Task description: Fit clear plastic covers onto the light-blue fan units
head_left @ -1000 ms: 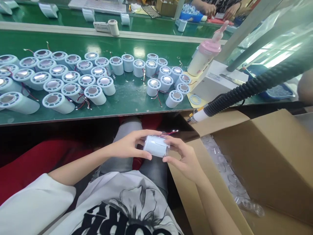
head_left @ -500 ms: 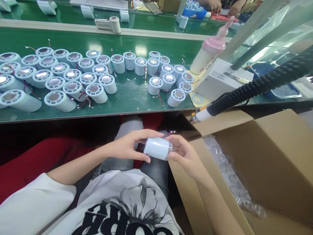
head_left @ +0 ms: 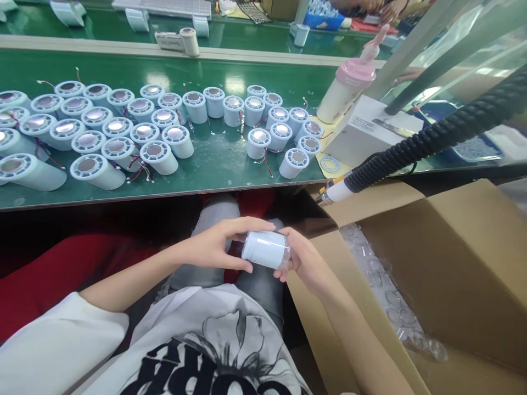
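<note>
I hold the pale blue plastic cylinder point(head_left: 265, 248) sideways over my lap, below the green worktop point(head_left: 222, 159): my left hand point(head_left: 216, 247) pinches one end, my right hand point(head_left: 307, 260) cups the other, steadying it.

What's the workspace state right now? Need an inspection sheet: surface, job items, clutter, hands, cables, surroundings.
Surface: green bench top, glossy, with parts across it.
Job's things: white cylinder held on its side over the lap, a clear cap at its right end.
Clutter: many white cylinders standing or tipped on the bench; pink-lidded bottle; white box; loose ring.
Grippers: left hand grips the cylinder's left end; right hand cups its right end.
Cables: red-black leads on the bench parts; black corrugated hose with a nozzle.
Surroundings: open cardboard carton with clear plastic parts; another person's hands at the far bench.
</note>
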A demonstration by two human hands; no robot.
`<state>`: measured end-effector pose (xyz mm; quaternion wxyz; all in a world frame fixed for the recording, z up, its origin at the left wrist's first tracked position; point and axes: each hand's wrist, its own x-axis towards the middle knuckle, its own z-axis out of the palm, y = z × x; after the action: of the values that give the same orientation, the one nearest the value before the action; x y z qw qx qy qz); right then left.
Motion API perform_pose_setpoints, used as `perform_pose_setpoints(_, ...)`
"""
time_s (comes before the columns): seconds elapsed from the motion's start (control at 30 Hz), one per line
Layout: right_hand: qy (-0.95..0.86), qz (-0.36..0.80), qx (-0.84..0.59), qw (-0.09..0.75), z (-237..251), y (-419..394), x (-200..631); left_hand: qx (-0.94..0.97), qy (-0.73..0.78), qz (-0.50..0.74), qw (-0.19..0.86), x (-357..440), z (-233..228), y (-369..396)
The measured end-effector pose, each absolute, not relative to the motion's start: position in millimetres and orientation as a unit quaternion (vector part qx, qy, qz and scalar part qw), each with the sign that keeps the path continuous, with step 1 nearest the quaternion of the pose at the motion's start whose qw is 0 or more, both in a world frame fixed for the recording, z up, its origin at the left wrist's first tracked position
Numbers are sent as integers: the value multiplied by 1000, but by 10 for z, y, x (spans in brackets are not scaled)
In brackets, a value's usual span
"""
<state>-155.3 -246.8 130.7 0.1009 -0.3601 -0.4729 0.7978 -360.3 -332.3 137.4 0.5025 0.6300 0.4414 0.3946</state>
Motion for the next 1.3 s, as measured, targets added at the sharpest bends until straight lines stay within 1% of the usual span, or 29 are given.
perform_pose_setpoints(0.1, -447, 811, -370, 77, 1303, -2483, -1591, 627, 424, 409, 509, -3601, 1334, -3310)
perform_pose_setpoints(0.3, -361, 858, -365, -21, 1337, -2471, -1625, 617, 420, 426, 511, -3587, 1315, -3309)
perform_pose_setpoints(0.37, -361, 862, -353, -48, 1313, -2466, -1609, 612, 431, 420, 513, -3575, 1340, -3318)
perform_pose_setpoints(0.4, -375, 858, -348, -49, 1290, -2466, -1594, 605, 439, 417, 517, -3568, 1356, -3323)
perform_pose_setpoints(0.43, -401, 849, -343, -29, 1262, -2466, -1574, 595, 447, 415, 524, -3561, 1372, -3325)
perform_pose_setpoints(0.47, -442, 832, -336, 13, 1232, -2468, -1549, 580, 456, 413, 534, -3553, 1387, -3325)
perform_pose_setpoints(0.5, -498, 800, -325, 76, 1203, -2469, -1520, 562, 463, 414, 547, -3545, 1401, -3321)
perform_pose_setpoints(0.57, -635, 689, -277, 212, 1158, -2468, -1456, 519, 473, 417, 578, -3530, 1420, -3305)
perform_pose_setpoints(0.6, -700, 620, -243, 258, 1145, -2465, -1427, 499, 473, 419, 593, -3525, 1427, -3293)
perform_pose_setpoints(0.67, -785, 515, -185, 291, 1136, -2458, -1382, 473, 471, 416, 618, -3521, 1436, -3265)
perform_pose_setpoints(0.7, -796, 503, -170, 290, 1137, -2456, -1369, 475, 470, 409, 622, -3521, 1440, -3252)
perform_pose_setpoints(0.73, -785, 523, -169, 286, 1141, -2456, -1362, 487, 469, 403, 618, -3524, 1444, -3240)
perform_pose_setpoints(0.77, -754, 568, -176, 280, 1146, -2459, -1362, 506, 465, 398, 608, -3528, 1449, -3231)
perform_pose_setpoints(0.83, -654, 684, -198, 255, 1157, -2470, -1372, 543, 449, 396, 589, -3537, 1455, -3219)
perform_pose_setpoints(0.87, -603, 732, -208, 241, 1163, -2476, -1378, 549, 438, 399, 589, -3542, 1456, -3216)
perform_pose_setpoints(0.93, -533, 785, -223, 222, 1170, -2483, -1384, 534, 421, 401, 613, -3549, 1451, -3215)
perform_pose_setpoints(1.0, -511, 797, -237, 216, 1170, -2479, -1381, 497, 418, 400, 647, -3548, 1436, -3211)
perform_pose_setpoints(1.13, -518, 778, -285, 212, 1142, -2483, -1404, 438, 416, 391, 694, -3503, 1391, -3193)
perform_pose_setpoints(1.23, -492, 794, -294, 203, 1099, -2535, -1444, 424, 447, 366, 698, -3462, 1380, -3189)
perform_pose_setpoints(1.3, -497, 807, -271, 166, 1049, -2503, -1413, 417, 495, 320, 692, -3501, 1392, -3145)
